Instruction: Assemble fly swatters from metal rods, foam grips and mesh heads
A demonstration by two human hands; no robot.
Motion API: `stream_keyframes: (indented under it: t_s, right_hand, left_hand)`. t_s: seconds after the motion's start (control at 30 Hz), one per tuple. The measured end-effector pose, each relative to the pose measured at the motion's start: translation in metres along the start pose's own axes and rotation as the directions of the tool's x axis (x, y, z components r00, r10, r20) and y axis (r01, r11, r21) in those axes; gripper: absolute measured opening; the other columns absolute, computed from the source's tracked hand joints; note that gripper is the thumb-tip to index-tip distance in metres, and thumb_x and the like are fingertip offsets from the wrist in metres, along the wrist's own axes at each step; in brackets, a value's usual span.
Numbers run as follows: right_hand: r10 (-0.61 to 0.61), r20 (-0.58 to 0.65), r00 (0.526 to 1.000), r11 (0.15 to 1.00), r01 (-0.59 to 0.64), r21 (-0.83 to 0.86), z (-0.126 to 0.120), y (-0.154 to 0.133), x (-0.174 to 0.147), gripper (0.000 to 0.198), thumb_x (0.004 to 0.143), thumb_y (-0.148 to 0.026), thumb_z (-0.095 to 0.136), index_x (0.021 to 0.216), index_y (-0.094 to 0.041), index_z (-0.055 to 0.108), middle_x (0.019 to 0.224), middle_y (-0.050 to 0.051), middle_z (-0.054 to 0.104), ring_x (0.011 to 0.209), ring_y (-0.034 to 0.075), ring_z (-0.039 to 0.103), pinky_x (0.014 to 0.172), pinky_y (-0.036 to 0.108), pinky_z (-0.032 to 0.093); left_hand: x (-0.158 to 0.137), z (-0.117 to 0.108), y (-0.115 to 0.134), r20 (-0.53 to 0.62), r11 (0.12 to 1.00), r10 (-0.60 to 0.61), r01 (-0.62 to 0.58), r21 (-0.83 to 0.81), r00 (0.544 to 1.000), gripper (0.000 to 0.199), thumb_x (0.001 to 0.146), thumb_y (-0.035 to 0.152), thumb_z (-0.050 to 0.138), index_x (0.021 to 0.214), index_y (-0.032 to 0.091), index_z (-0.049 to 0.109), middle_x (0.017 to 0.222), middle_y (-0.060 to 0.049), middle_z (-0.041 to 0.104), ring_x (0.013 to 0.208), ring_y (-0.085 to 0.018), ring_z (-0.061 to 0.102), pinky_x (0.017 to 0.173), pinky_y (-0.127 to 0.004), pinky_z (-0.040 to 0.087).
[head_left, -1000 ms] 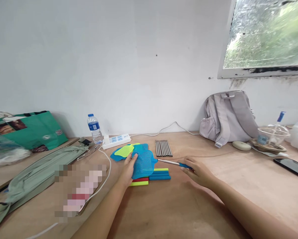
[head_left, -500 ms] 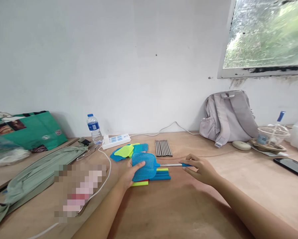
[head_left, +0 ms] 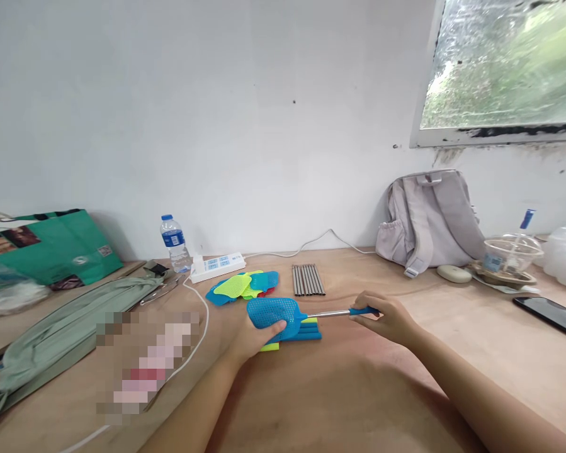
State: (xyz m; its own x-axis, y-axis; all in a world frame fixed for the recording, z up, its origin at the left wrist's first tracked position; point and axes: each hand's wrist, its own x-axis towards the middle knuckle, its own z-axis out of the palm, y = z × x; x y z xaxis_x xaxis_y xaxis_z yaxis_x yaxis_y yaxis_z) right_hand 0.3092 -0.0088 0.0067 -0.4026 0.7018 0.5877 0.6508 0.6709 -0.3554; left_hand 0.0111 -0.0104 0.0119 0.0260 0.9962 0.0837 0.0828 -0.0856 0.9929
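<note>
Blue fly swatter (head_left: 276,313) was held between both hands just above the wooden table (head_left: 339,396), its mesh head at the left and its thin metal rod running right to a blue grip. The mesh head was pinched by the left hand (head_left: 254,336), thumb on top and fingers beneath. The blue grip was closed on by the right hand (head_left: 386,318), fingers curled round it. Under the head, a short stack of coloured handles (head_left: 296,330) (blue, yellow-green) was seen lying on the table. Just behind, a loose pile of swatter heads (head_left: 240,286) in blue and yellow-green was laid, and beside it a row of metal rods (head_left: 307,279). Farther back, a white power strip (head_left: 218,267) and a water bottle (head_left: 172,242) were set near the wall, and a grey backpack (head_left: 429,220) was leaned at the right
</note>
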Motion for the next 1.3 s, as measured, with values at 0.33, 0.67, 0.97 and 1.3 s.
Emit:
stream_keyframes:
  t_s: [0.33, 0.67, 0.97, 1.3]
  right_hand:
    - [-0.066, 0.051, 0.997, 0.997, 0.068, -0.032, -0.005, -0.011, 0.003, 0.015, 0.079, -0.033, 0.051, 0.078, -0.022, 0.061, 0.071, 0.004, 0.062, 0.062, 0.014, 0.053, 0.056, 0.025, 0.039]
    - [-0.019, 0.140, 0.990, 0.999, 0.025, -0.043, -0.006, -0.013, 0.002, 0.022, 0.081, -0.037, 0.046, 0.076, -0.021, 0.060, 0.061, 0.001, 0.057, 0.054, 0.011, 0.048, 0.052, 0.022, 0.033]
    - [0.067, 0.239, 0.969, 0.997, -0.074, 0.021, -0.012, -0.014, 0.002, 0.032, 0.080, -0.042, 0.046, 0.068, -0.017, 0.061, 0.055, 0.001, 0.053, 0.049, 0.009, 0.042, 0.047, 0.021, 0.029]
    - [0.071, 0.359, 0.931, 0.974, -0.142, 0.176, -0.006, -0.002, 0.000, 0.034, 0.077, -0.044, 0.049, 0.065, -0.015, 0.060, 0.054, 0.000, 0.052, 0.048, 0.008, 0.039, 0.045, 0.021, 0.028]
  left_hand:
    - [-0.010, 0.002, 0.004, 0.153, 0.922, 0.242, -0.276, 0.270, 0.958, 0.011, 0.060, 0.033, 0.067, 0.063, 0.023, 0.062, 0.059, 0.002, 0.063, 0.060, -0.017, 0.060, 0.063, -0.026, 0.050]
    - [-0.012, 0.001, 0.005, 0.332, 0.601, 0.628, -0.710, 0.368, 0.703, 0.006, 0.068, 0.026, 0.061, 0.072, 0.023, 0.064, 0.071, -0.005, 0.063, 0.069, -0.017, 0.059, 0.069, -0.028, 0.047]
    - [-0.002, -0.003, -0.014, 0.555, 0.086, 0.801, -0.961, 0.263, 0.224, 0.027, 0.074, 0.017, 0.057, 0.101, 0.021, 0.057, 0.083, -0.006, 0.063, 0.072, -0.016, 0.055, 0.065, -0.031, 0.044]
    - [-0.007, 0.001, -0.004, 0.675, -0.111, 0.731, -0.959, 0.260, 0.099, 0.018, 0.081, 0.014, 0.046, 0.097, 0.019, 0.055, 0.080, -0.006, 0.065, 0.071, -0.015, 0.056, 0.064, -0.031, 0.042]
